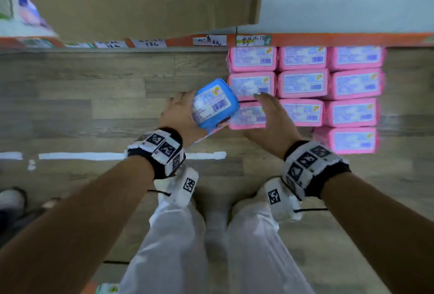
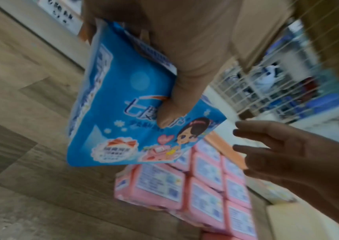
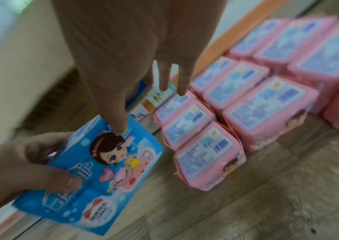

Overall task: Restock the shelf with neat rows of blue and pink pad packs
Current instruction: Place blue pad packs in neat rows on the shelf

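A blue pad pack (image 1: 215,103) with a cartoon girl on its front is gripped by my left hand (image 1: 178,110), thumb across the front (image 2: 172,107) and fingers behind. It hangs tilted above the wood-grain surface, just left of the pink packs. My right hand (image 1: 270,115) is held out with straight fingers, right beside the blue pack (image 3: 94,170), over the left column of pink packs; whether it touches the blue pack is unclear. Several pink pad packs (image 1: 303,85) stand in tidy rows, labels up, below the orange shelf edge (image 1: 328,39).
A large cardboard box (image 1: 141,0) sits above the shelf edge at upper left. Price labels (image 1: 209,40) line the orange strip. Bare wood-grain surface (image 1: 82,96) spreads left of the pink packs. A white tape line (image 1: 82,155) crosses it. My white-trousered legs (image 1: 178,246) stand below.
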The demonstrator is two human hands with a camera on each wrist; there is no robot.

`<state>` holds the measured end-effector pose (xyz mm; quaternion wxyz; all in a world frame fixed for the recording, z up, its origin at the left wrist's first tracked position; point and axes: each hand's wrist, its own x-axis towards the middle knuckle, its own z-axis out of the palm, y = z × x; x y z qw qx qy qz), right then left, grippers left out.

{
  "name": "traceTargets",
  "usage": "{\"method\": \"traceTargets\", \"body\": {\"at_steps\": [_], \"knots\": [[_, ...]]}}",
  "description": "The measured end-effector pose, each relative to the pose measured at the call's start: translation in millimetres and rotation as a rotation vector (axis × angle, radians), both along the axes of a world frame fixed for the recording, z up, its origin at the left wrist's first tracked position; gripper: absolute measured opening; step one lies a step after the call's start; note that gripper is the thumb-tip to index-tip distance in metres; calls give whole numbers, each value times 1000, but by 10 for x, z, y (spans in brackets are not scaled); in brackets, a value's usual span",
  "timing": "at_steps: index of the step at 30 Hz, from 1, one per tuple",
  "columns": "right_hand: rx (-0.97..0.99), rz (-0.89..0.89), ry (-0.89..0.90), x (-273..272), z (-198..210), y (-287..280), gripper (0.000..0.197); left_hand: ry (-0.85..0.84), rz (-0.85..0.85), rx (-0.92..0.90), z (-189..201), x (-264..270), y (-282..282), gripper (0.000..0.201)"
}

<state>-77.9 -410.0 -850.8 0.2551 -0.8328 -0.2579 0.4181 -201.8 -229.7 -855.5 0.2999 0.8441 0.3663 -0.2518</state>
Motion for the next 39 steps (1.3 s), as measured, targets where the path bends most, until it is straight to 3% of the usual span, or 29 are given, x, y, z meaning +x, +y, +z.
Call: {"method": "traceTargets", "body": {"at_steps": [4, 7, 10, 12, 19, 24, 31, 39], "knots": [[215, 107, -79, -40, 1251, -21, 78, -175, -47, -121, 1270, -34, -204, 84], [395, 114, -76, -18, 2339, 52, 55, -289, -11, -229, 2310, 32, -269, 85], [400, 163, -2, 116, 3237, 74, 80, -358, -85, -163, 3290, 96, -264, 93], [349, 262, -57, 219, 3779, 63, 95, -392, -151, -109, 3885, 135, -244, 98], [415, 313, -261, 535, 5465, 135, 98, -563, -168, 113, 5542, 157, -184, 98], [551, 273, -421, 698, 6273, 369, 97, -707, -61, 255, 6292, 124, 70, 95], [706, 233, -537, 935, 7086, 992, 96, -793, -163, 396, 7157, 382, 766, 88], [707, 80, -578, 1171, 7525, 1967, 93, -834, -134, 427, 7522, 878, 1743, 96]]}}
